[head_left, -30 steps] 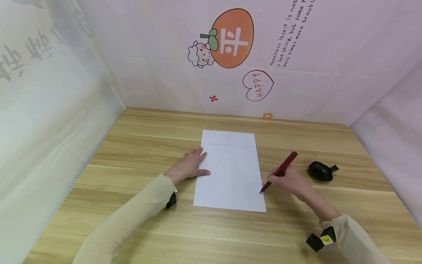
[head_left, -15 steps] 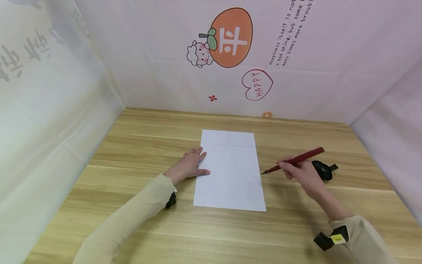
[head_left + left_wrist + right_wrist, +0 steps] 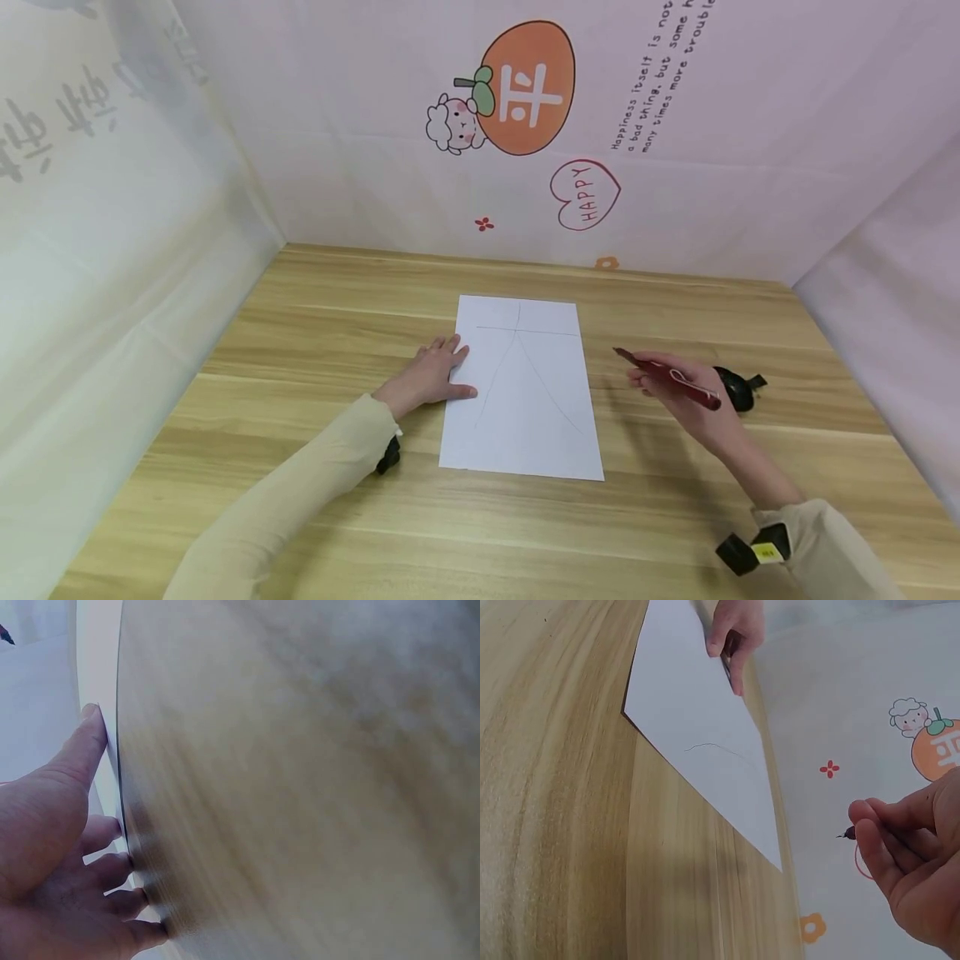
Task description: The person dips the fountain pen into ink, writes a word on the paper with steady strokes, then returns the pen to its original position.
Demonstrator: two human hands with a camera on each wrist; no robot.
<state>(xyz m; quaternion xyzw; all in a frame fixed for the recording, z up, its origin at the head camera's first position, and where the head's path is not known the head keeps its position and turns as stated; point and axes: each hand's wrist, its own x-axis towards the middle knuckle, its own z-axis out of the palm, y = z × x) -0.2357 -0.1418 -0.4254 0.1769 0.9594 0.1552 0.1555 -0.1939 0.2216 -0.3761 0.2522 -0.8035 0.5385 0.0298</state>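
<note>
A white sheet of paper (image 3: 532, 442) lies on the wooden table. Thin dark lines cross near its top, and two strokes slant down and apart from there. My left hand (image 3: 426, 379) rests on the sheet's left edge with fingers spread; in the left wrist view the left thumb (image 3: 79, 746) touches the paper. To the right of the sheet, my right hand (image 3: 690, 404) pinches a dark red pen (image 3: 667, 375) above the table. The pen's tip points away from me and to the left, apart from the paper. In the right wrist view, fingers hide most of the pen (image 3: 850, 833).
Partly behind my right hand sits a black rounded object (image 3: 738, 389) with a small tab. A printed white curtain (image 3: 375, 167) rises along the table's back edge, and pale cloth hangs at both sides. Each wrist wears a black device (image 3: 753, 547).
My right hand has lifted the pen off the paper's right edge and moved right. The pen has swung, its back end now towards me. My left hand has stayed put.
</note>
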